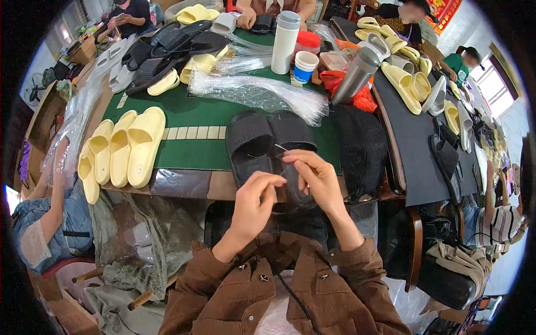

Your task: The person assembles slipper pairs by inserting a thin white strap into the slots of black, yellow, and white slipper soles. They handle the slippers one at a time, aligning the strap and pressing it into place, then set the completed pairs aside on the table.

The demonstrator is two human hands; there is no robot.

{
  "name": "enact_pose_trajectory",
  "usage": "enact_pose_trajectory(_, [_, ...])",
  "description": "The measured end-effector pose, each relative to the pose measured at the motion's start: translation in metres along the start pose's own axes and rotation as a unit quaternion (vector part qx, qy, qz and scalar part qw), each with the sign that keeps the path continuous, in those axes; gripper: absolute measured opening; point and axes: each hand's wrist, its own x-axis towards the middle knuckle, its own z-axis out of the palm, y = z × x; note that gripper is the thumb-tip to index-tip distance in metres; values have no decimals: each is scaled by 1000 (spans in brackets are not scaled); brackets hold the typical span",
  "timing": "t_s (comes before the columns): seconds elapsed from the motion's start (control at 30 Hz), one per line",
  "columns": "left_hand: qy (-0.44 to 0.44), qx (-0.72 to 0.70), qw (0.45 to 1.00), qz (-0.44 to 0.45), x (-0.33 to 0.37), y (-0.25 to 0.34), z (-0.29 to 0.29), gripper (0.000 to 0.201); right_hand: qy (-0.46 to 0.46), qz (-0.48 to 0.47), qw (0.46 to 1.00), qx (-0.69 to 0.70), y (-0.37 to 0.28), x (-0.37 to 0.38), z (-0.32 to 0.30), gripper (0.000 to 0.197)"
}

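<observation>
A pair of black slide sandals point(250, 134) lies at the table's near edge, straps toward the far side. Over them, my right hand point(314, 174) pinches a thin whitish plastic strand point(280, 147), whose tip sticks out past the fingers to the left. Just beside it, my left hand point(255, 200) is closed, with thumb and forefinger together over the sandals' near part. What those left fingers hold, if anything, is too small to make out. A bundle of similar clear strands point(259, 94) rests on the green mat beyond.
Several pale yellow slides point(146, 146) line the table's left edge beside a row of cream tiles point(195, 133). Dark slides point(173, 50) pile up behind. A white bottle point(286, 42), paper cup point(305, 67) and steel tumbler point(357, 75) stand farther back. Other people sit around.
</observation>
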Motion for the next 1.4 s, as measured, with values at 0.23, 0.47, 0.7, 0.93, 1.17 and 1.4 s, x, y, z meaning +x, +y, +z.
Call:
enact_pose_trajectory(0.23, [-4,-25,993,-118,-2,-31,-34,31,42,7,999,-11,6,-8,-24,25])
enact_pose_trajectory(0.47, [-23,86,989,-117,17,-37,-30,40,11,70,987,-143,8,-13,-28,12])
enact_pose_trajectory(0.7, [15,344,938,47,34,-55,-4,70,38,-147,940,-307,30,14,-10,21])
enact_pose_trajectory(0.93, [-15,378,926,-6,57,-62,2,92,-28,-210,855,-474,37,36,-5,43])
enact_pose_trajectory(1.17, [-82,321,940,-80,78,-73,-6,86,-62,-313,833,-452,50,40,-9,40])
enact_pose_trajectory(1.4, [-89,383,919,-38,79,-74,0,70,-72,-115,852,-506,59,68,-8,25])
